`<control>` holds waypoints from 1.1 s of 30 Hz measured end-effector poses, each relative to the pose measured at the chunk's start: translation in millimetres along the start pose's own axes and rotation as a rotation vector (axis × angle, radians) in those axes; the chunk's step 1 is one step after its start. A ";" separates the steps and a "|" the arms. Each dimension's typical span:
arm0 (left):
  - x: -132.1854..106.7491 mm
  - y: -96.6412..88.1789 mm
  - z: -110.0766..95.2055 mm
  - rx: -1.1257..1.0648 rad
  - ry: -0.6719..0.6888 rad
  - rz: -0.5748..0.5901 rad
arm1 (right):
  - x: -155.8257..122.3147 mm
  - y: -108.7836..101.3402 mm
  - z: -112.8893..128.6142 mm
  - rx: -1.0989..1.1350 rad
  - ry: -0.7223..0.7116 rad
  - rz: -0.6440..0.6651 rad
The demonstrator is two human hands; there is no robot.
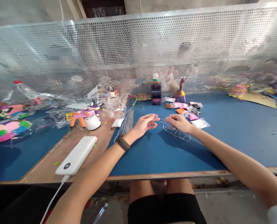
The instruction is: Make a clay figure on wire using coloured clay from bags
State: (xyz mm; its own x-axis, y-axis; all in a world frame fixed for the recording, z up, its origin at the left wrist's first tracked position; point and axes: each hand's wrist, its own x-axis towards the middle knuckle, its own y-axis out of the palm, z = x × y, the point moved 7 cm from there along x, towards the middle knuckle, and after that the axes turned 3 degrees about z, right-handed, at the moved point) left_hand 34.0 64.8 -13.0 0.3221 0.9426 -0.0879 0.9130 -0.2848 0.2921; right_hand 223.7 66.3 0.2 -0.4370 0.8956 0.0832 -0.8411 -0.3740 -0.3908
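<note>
A thin wire frame point(181, 137), bent into a long loop with several cross-pieces, hangs just over the blue table top. My right hand point(179, 123) is closed in a pinch on its left end. From there a wire point(161, 120) runs across to my left hand point(145, 125), whose thumb and forefinger close on it while the other fingers curl loosely. A loose wire end slants down below the frame. Beside my left hand lies a bundle of straight thin wires point(127, 123). The wire inside each grip is hidden by the fingers.
Behind my hands stand a dark bottle point(156, 93) and a clay dinosaur point(180, 91); small packets of coloured clay point(193, 115) lie nearby. Leftward are a cabled white power bank point(77, 155), an orange-purple clay animal point(84, 115) and crumpled plastic bags point(105, 99). A perforated metal screen point(133, 46) backs the table.
</note>
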 end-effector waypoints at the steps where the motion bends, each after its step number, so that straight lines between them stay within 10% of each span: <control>1: 0.0 -0.4 -1.3 -0.017 0.013 -0.010 | 0.5 -1.7 -0.7 -0.003 0.006 -0.012; 13: -8.3 10.3 -26.6 0.101 0.291 0.090 | 2.1 -9.9 -5.7 -0.067 0.031 -0.059; 19: -3.9 -1.4 -22.4 0.040 0.240 -0.015 | -4.2 3.8 9.3 0.005 -0.019 -0.001; 33: -11.9 22.1 -13.5 0.309 0.222 0.135 | -9.7 8.4 17.5 -0.046 -0.103 -0.012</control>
State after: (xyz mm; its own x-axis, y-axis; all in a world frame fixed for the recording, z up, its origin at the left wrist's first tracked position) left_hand 47.0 49.7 7.3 0.4130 0.8983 0.1497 0.9095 -0.4154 -0.0166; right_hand 215.3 50.3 12.2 -0.4594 0.8695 0.1815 -0.8320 -0.3497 -0.4307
